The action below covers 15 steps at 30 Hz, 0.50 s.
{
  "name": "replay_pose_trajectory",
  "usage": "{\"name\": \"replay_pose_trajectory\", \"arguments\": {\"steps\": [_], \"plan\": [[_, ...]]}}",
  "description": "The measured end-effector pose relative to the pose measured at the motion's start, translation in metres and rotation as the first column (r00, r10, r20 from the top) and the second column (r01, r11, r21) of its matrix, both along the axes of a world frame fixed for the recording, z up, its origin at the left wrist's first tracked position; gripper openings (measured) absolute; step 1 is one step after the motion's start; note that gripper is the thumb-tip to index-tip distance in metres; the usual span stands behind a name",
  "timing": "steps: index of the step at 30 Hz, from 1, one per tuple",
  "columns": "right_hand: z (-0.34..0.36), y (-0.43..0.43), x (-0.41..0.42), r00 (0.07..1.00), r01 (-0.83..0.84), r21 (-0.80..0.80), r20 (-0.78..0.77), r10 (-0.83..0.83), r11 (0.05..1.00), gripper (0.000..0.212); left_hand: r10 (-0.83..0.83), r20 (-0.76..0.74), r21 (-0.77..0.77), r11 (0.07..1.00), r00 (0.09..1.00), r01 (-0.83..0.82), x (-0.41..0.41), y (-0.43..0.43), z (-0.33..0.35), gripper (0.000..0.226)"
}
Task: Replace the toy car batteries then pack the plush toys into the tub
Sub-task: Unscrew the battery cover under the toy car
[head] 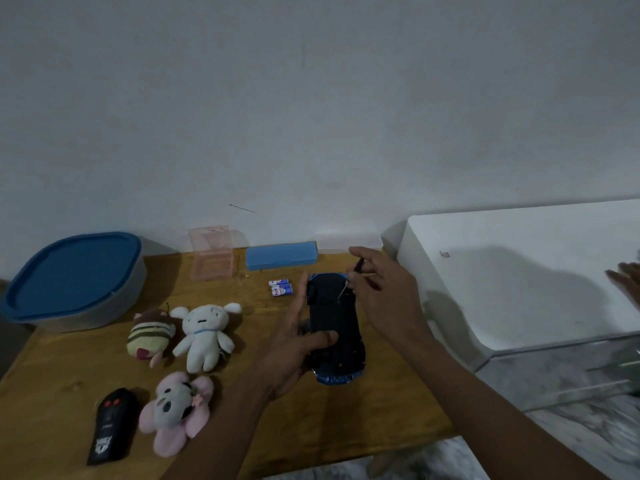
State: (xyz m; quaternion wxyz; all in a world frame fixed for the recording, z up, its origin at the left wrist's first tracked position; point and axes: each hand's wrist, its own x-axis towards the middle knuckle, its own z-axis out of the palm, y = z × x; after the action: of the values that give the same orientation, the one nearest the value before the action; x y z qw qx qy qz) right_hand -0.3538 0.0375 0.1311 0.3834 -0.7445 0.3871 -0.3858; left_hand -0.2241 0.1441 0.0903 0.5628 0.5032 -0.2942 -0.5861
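Note:
A blue toy car (pixel 335 327) lies upside down on the wooden table (pixel 62 375), black underside up. My left hand (pixel 294 344) holds it steady from the left, thumb across the underside. My right hand (pixel 384 292) pinches a small screwdriver (pixel 349 284) whose tip touches the car's underside near the far end. Two batteries (pixel 281 287) lie just left of the car's far end. Three plush toys sit to the left: a striped one (pixel 150 336), a white one (pixel 204 332) and a pink one (pixel 176 410). The tub (pixel 74 282) with a blue lid stands at the back left.
A black remote control (pixel 112 426) lies near the front left edge. A clear pink box (pixel 212 252) and a blue case (pixel 281 255) stand against the wall. A white cabinet (pixel 519 271) borders the table on the right, with part of another hand (pixel 625 282) at the frame's right edge.

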Motion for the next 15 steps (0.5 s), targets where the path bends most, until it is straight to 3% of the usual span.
{"name": "replay_pose_trajectory", "arguments": {"steps": [7,12,15], "plan": [[-0.010,-0.008,-0.022,0.997,0.070,0.096,0.019,-0.072,0.993,0.035,-0.010,-0.041,0.038,0.999,0.999,0.012,-0.019,-0.001,-0.018,0.101],[-0.037,-0.014,-0.052,0.976,0.119,0.085,-0.191,-0.101,0.989,0.035,-0.010,-0.042,0.106,0.994,0.999,0.014,-0.033,0.005,-0.038,0.102],[-0.065,-0.014,-0.073,0.938,0.134,0.188,-0.342,-0.063,0.973,0.034,0.004,-0.050,0.146,0.989,0.999,0.004,-0.045,0.011,-0.053,0.100]]}}
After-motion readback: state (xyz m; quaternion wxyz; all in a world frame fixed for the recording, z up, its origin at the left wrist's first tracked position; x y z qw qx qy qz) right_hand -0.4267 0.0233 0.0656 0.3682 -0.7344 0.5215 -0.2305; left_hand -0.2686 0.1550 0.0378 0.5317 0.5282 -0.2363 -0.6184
